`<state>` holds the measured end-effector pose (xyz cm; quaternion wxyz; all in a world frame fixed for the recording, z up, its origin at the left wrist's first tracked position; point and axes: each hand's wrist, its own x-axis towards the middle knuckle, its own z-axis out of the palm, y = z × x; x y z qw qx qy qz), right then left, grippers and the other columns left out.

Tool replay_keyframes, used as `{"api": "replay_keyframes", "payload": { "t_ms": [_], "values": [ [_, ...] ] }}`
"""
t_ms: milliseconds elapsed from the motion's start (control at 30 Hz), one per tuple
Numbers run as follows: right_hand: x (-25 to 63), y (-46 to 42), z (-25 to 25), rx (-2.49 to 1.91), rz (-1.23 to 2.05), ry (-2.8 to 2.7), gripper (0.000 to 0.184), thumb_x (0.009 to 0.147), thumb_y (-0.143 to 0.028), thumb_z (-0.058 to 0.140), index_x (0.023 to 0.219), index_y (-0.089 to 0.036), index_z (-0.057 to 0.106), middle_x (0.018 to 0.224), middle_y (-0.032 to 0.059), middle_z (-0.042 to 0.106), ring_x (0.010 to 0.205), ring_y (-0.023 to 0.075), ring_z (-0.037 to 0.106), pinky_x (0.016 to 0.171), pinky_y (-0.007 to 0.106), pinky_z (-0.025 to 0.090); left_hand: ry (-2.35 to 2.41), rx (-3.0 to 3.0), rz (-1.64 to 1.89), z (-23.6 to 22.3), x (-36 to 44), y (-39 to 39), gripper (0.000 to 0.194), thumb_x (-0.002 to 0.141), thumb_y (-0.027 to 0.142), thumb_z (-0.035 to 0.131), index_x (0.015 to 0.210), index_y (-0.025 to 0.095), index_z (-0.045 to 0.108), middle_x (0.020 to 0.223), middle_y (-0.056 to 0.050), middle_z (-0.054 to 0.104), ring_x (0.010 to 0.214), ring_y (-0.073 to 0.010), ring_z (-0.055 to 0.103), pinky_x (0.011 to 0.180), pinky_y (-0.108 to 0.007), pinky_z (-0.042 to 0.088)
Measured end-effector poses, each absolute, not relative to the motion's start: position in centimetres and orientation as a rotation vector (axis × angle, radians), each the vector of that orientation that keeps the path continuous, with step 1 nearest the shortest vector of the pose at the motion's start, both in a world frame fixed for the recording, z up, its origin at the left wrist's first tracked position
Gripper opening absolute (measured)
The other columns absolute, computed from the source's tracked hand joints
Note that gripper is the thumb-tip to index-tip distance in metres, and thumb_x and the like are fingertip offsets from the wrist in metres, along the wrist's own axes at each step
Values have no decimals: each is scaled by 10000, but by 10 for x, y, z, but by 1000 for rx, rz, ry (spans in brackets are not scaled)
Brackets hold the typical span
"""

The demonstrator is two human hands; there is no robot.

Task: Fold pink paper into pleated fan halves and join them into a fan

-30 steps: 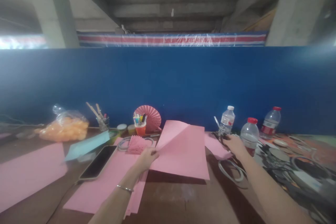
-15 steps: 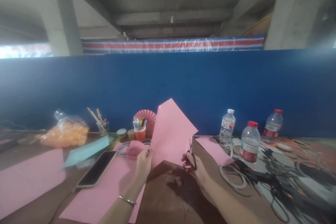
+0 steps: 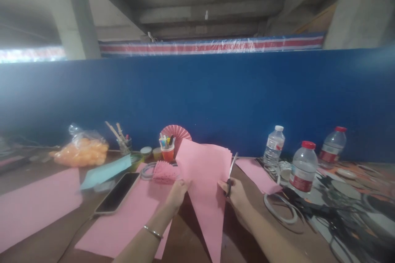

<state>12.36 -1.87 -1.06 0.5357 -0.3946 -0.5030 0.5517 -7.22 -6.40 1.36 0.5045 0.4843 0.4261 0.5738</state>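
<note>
My left hand (image 3: 178, 192) pinches the left edge of a pink paper sheet (image 3: 205, 181), which is lifted off the table and hangs with one corner pointing down. My right hand (image 3: 236, 193) is closed round the dark handles of a pair of scissors (image 3: 230, 173), their blades pointing up beside the sheet's right edge. A bracelet sits on my left wrist. More pink sheets (image 3: 123, 222) lie flat under my left arm, and a folded pink paper fan (image 3: 164, 171) rests just behind my left hand.
A phone (image 3: 117, 192) and a light blue sheet (image 3: 105, 171) lie to the left, with a bag of orange things (image 3: 79, 151). A cup of pens (image 3: 167, 150) stands in front of the blue wall. Water bottles (image 3: 301, 167), rings and cables crowd the right.
My right hand came back from the bottles with the scissors and now sits beside the sheet. My left hand lifted the pink sheet off the table and turned it corner-down.
</note>
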Motion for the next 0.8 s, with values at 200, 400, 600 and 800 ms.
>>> {"api": "replay_keyframes", "payload": {
  "t_ms": [200,400,600,800],
  "values": [
    [149,3,-8,-1178,943,-1307,315,650,-443,571,792,-163,561,664,26,605,577,166,551,498,249,405,1170,1047,1536,2,-73,-60,434,679,491,560,835,94,642,768,-97,678,829,-252,602,792,-375,444],
    [204,37,-14,-1743,376,-1682,319,673,-413,527,830,-137,562,725,104,632,659,223,586,564,279,396,1211,994,1549,-7,-74,-55,416,673,530,546,724,120,600,555,-29,597,516,-140,546,486,-252,442],
    [208,37,-24,-1782,261,-1771,199,708,-304,481,723,-141,593,808,163,636,810,285,581,684,340,395,1182,960,1491,-9,-72,-55,403,693,529,526,645,129,521,472,42,465,364,-37,363,318,-141,219],
    [174,15,-10,-1158,975,-1458,439,756,-529,386,827,-154,604,734,75,636,637,193,588,566,295,445,1117,1053,1360,-11,-66,-59,412,732,533,477,695,124,507,509,36,464,386,-38,392,324,-139,224]
  ]
}}
